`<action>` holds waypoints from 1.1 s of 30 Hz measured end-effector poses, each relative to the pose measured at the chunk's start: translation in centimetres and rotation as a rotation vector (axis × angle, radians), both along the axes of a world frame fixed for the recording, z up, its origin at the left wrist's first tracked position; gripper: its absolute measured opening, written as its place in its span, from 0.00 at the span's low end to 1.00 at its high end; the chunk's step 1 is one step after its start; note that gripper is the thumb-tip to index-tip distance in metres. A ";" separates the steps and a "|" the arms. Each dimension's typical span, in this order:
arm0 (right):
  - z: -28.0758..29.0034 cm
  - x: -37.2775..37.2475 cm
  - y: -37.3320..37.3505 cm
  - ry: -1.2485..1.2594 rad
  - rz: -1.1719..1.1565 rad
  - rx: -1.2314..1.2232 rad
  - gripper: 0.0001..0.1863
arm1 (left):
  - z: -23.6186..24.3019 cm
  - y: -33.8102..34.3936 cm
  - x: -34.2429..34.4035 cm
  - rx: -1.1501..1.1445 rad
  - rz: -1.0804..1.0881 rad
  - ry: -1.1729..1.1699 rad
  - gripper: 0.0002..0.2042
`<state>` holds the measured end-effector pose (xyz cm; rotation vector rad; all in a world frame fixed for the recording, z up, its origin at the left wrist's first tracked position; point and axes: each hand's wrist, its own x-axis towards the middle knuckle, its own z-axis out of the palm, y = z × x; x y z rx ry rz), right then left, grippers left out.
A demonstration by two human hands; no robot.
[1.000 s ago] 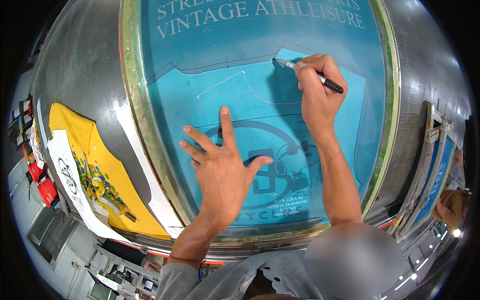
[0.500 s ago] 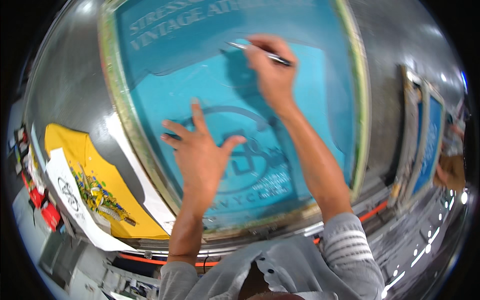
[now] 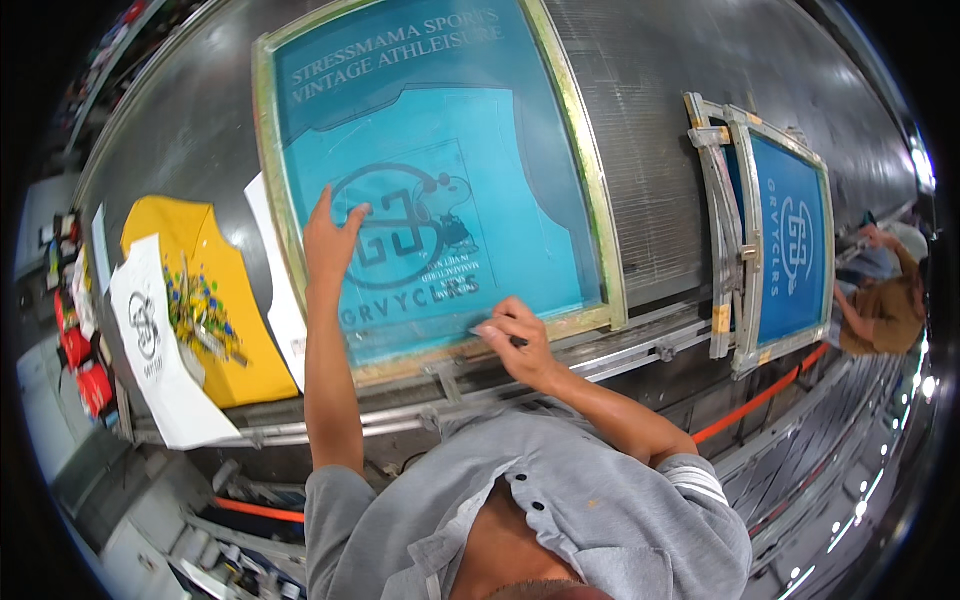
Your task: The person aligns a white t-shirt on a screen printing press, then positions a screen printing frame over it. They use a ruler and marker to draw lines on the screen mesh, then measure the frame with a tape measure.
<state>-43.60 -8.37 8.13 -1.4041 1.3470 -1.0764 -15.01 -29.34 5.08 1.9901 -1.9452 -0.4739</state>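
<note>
A large screen-printing frame (image 3: 588, 200) with teal mesh lies before me. Through the mesh shows a bright turquoise cut garment panel (image 3: 530, 265) beneath, its outline traced by a dark line. A round dark emblem with a cartoon figure and lettering marks the mesh. My left hand (image 3: 332, 240) rests over the mesh's left side beside the emblem, thumb and fingers apart, holding nothing. Near the frame's lower edge, my right hand (image 3: 522, 345) is curled around a pen (image 3: 518, 342); only its dark end shows, and its tip is hidden.
To the left lie a yellow garment panel (image 3: 255, 345) with a colourful print and a white printed piece (image 3: 150, 335). On the right, a smaller blue screen frame (image 3: 740, 245) stands at the table's metal rail (image 3: 610, 360). Beyond it, a person in brown (image 3: 885, 315) bends over the table.
My right hand has come down from the upper mesh to the frame's lower edge, still with the pen. My left hand has moved toward the frame's left side. The view has shifted.
</note>
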 end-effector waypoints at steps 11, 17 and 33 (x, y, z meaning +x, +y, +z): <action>1.9 -19.4 2.0 0.008 -0.318 0.253 0.21 | 5.4 25.2 -2.3 0.007 0.412 0.307 0.17; 1.1 -19.9 1.5 0.093 -0.405 0.228 0.23 | 5.7 29.5 -0.8 0.083 0.526 0.256 0.16; -3.2 1.8 0.1 0.594 0.240 0.097 0.16 | 1.8 27.3 9.2 0.007 0.370 0.387 0.15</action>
